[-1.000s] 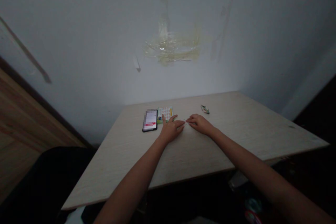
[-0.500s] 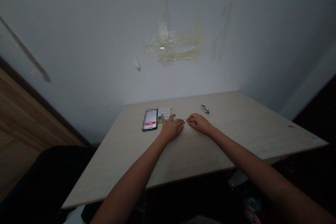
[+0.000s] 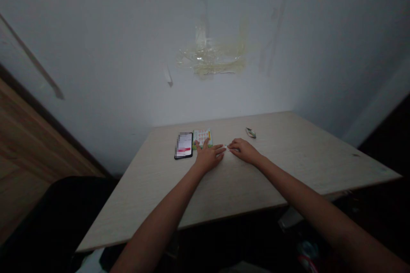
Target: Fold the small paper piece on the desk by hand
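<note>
A small white piece [image 3: 226, 147], too tiny to name, lies on the table between my two hands. My left hand [image 3: 209, 156] rests palm down with its fingers spread, the fingertips beside that piece. Its thumb and index finger reach over the near edge of a printed card or booklet [image 3: 202, 135]. My right hand [image 3: 244, 151] is closed, thumb and fingers brought together at the right end of the white piece and pinching it.
On the pale wooden table [image 3: 307, 153], a phone [image 3: 183, 145] with a lit screen lies left of the booklet. A small crumpled wrapper [image 3: 250, 132] lies beyond my right hand. Behind the table rises a wall [image 3: 128, 51] with old clear tape [image 3: 218, 62].
The left thumb and index finger have shifted slightly over the booklet. A little more of the white piece shows between my hands. The view has moved slightly.
</note>
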Available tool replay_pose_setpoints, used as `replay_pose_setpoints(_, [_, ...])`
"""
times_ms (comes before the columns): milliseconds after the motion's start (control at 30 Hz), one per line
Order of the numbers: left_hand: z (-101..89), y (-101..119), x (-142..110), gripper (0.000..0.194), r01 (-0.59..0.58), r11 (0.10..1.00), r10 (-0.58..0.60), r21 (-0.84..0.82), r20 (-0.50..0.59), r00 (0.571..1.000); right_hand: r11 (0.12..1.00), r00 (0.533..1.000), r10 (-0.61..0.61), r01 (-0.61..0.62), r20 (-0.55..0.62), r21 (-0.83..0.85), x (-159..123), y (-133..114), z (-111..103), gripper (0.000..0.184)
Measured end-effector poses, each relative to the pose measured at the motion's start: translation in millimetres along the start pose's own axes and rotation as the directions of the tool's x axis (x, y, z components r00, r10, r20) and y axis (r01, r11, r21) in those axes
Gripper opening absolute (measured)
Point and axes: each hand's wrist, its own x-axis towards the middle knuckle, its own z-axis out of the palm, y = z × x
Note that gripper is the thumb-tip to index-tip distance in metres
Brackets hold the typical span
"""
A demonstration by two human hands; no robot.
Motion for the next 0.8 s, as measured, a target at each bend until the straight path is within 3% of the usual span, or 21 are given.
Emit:
replay_pose_setpoints(233, [-0.3,-1.0,-1.6,0.037,-0.008,1.0,0.008,0.01,-0.004,1.0,1.0,1.0,-0.001,0.001,-0.014,0.031,-1.1,-1.9,-1.7,0.024])
replay_pose_setpoints(567, [0.5,5.3,-3.3,0.035,-0.106,0.993,0.11,0.045,-0.11,0.988,0.999,1.0,0.004,-0.004,0.001,0.034,-1.1,0.0,-1.6,0.024])
replay_pose_setpoints(800, [3.9,2.8,-1.9,0.037,-0.102,0.994,0.104,0.025,-0.068,0.992,0.999,1.0,-0.001,0.001,0.008,0.035,-0.9,1.8,-0.1,0.025])
